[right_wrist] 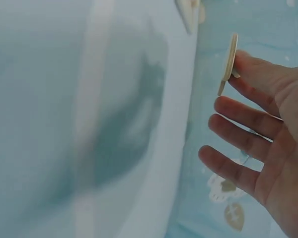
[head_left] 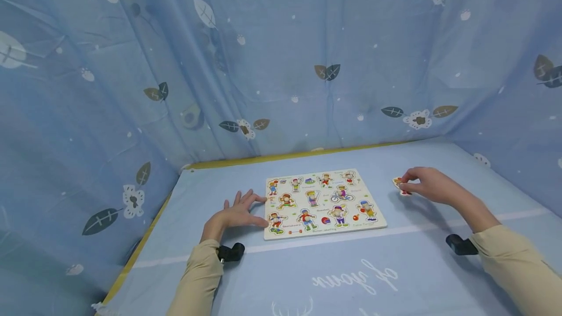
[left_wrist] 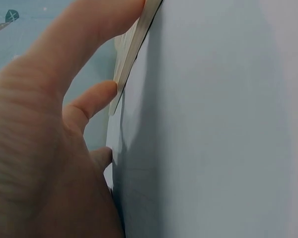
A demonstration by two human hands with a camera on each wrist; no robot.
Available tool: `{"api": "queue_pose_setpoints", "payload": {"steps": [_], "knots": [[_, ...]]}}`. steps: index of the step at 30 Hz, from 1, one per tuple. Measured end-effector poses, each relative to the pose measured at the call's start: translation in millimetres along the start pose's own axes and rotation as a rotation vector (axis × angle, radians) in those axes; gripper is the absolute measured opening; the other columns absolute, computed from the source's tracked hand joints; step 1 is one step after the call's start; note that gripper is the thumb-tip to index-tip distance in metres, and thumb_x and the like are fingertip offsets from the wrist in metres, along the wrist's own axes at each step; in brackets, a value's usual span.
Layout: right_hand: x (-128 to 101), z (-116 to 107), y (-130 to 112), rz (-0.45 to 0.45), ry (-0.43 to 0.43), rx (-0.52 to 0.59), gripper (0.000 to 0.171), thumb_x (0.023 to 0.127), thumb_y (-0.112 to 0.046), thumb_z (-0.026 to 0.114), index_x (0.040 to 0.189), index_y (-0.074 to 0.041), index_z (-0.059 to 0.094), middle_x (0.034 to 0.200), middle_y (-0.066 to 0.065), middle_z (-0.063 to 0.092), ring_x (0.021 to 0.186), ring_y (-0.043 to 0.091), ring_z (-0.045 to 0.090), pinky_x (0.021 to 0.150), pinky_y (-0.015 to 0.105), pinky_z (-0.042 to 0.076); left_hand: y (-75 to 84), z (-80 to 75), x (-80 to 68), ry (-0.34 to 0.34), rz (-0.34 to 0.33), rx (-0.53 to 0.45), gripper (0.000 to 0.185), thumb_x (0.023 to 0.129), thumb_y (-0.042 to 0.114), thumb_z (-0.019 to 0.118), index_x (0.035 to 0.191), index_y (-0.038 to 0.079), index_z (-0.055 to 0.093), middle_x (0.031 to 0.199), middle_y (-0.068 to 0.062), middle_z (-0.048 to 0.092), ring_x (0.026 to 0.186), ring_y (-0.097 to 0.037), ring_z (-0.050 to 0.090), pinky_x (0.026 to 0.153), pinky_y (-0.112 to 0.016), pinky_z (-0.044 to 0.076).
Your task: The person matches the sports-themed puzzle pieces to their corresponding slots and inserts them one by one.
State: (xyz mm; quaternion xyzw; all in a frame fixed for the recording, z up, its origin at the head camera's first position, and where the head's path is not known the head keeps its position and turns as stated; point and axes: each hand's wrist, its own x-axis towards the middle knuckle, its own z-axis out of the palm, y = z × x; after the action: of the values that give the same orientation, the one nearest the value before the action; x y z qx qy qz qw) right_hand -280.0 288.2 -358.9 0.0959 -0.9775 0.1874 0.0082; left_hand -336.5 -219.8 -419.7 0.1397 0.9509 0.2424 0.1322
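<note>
A white wooden peg puzzle board (head_left: 303, 202) printed with sports figures lies flat on the table, several figure pieces set in it. My left hand (head_left: 239, 211) rests at its left edge, thumb and a fingertip touching the side; the left wrist view shows the fingertips against the board's edge (left_wrist: 131, 52). To the right of the board, my right hand (head_left: 423, 184) pinches a small puzzle piece (head_left: 399, 185) between thumb and finger. Seen edge-on in the right wrist view, the thin wooden piece (right_wrist: 229, 59) is held above the table, the other fingers spread.
A light blue cloth (head_left: 342, 257) with white lettering and a pale stripe covers the table. Its far edge shows a yellow border (head_left: 281, 156). Blue curtains (head_left: 272, 62) with leaf and flower prints hang behind and at both sides.
</note>
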Motion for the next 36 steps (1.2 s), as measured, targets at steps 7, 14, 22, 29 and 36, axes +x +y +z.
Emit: {"api": "queue_pose_setpoints", "payload": {"steps": [7,14,22,29,36], "knots": [[19,1,-32,-0.05,0.047,-0.011,0.019,0.091,-0.025,0.071,0.094,-0.007,0.072,0.099,0.01,0.07,0.089,0.026,0.058,0.077,0.046,0.051,0.7,-0.8,-0.9,-0.002,0.001,-0.015,0.081,0.069,0.055,0.081,0.14,0.031,0.052,0.167,-0.012,0.008,0.151,-0.041,-0.01,0.114,-0.069,-0.009],[32,8,-56,-0.104,0.051,-0.059,0.016,0.089,-0.025,0.074,0.093,-0.009,0.071,0.095,0.004,0.069,0.088,0.024,0.058,0.077,0.044,0.053,2.9,-1.2,-1.2,-0.002,-0.007,-0.012,0.08,0.069,0.056,0.081,0.139,0.031,0.052,0.167,-0.011,0.007,0.151,-0.04,-0.011,0.114,-0.068,-0.01],[48,18,-82,-0.161,0.025,-0.089,0.014,0.09,-0.022,0.074,0.096,-0.01,0.071,0.093,0.001,0.069,0.084,0.02,0.058,0.076,0.041,0.052,3.0,-0.6,-1.5,0.0,-0.019,-0.009,0.079,0.069,0.056,0.081,0.139,0.032,0.052,0.167,-0.011,0.007,0.151,-0.04,-0.01,0.114,-0.068,-0.01],[67,31,-104,-0.206,0.012,-0.109,0.011,0.092,-0.023,0.072,0.095,-0.012,0.073,0.094,0.001,0.068,0.083,0.018,0.059,0.073,0.039,0.052,2.7,0.3,-2.8,-0.006,-0.017,-0.009,0.08,0.07,0.056,0.081,0.14,0.032,0.051,0.167,-0.011,0.007,0.151,-0.04,-0.01,0.114,-0.068,-0.01],[86,41,-132,-0.229,0.005,-0.134,0.014,0.093,-0.025,0.069,0.098,-0.013,0.073,0.101,0.003,0.07,0.089,0.02,0.063,0.077,0.041,0.052,2.3,-0.9,-0.7,-0.001,-0.016,0.006,0.079,0.07,0.058,0.079,0.14,0.034,0.051,0.167,-0.01,0.007,0.151,-0.04,-0.009,0.114,-0.069,-0.009]]}}
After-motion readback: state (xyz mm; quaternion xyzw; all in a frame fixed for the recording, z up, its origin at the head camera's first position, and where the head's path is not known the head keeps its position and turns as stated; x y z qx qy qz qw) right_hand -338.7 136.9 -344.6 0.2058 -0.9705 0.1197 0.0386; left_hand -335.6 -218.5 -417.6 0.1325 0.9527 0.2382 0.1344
